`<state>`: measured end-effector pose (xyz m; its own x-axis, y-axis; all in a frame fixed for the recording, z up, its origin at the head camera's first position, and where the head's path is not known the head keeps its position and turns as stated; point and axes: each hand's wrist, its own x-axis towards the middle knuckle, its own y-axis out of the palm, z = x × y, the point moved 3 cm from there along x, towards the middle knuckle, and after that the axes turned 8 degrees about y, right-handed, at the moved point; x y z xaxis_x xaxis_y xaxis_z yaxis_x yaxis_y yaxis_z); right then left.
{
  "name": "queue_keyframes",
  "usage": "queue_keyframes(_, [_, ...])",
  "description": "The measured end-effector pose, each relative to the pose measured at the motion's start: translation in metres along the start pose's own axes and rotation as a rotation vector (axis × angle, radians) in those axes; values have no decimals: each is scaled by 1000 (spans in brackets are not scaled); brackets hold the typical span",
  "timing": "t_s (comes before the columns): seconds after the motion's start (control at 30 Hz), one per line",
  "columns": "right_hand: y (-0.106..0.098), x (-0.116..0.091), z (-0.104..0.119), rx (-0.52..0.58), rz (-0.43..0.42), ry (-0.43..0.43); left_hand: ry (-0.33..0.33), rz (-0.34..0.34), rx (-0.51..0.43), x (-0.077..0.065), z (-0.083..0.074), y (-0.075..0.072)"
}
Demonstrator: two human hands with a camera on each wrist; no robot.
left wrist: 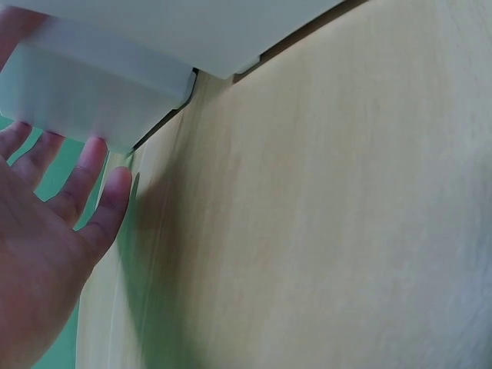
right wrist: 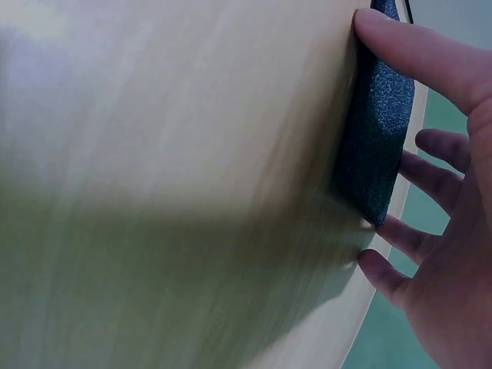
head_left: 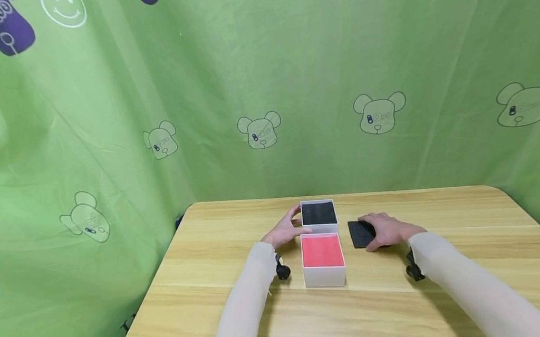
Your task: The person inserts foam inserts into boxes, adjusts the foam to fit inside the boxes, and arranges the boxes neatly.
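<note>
Two white boxes stand one behind the other near the middle of the table. The far white box [head_left: 321, 229] has a black lining [head_left: 318, 213], and the near white box [head_left: 324, 277] has a pink-red one [head_left: 322, 251]. My left hand [head_left: 284, 231] is at the left side of the far box, thumb by its near corner; the left wrist view shows its spread fingers [left wrist: 91, 157] right at the box wall. To the right, my right hand [head_left: 385, 229] grips a flat black foam pad [head_left: 361, 234], thumb on one edge and fingertips at the opposite edge [right wrist: 384, 115].
The wooden table [head_left: 463, 259] reaches back to a green curtain [head_left: 316, 154] printed with bear heads. The near box sits just in front of the left hand. Each wrist wears a small black camera [head_left: 283, 271].
</note>
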<state>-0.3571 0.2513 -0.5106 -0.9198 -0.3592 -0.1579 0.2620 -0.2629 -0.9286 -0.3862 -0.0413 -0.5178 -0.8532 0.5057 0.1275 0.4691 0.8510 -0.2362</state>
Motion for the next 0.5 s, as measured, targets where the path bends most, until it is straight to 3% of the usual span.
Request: queue_keyframes(0.5, [-2,-8,5,6,-86,3,7,6,-1,0,-1,0])
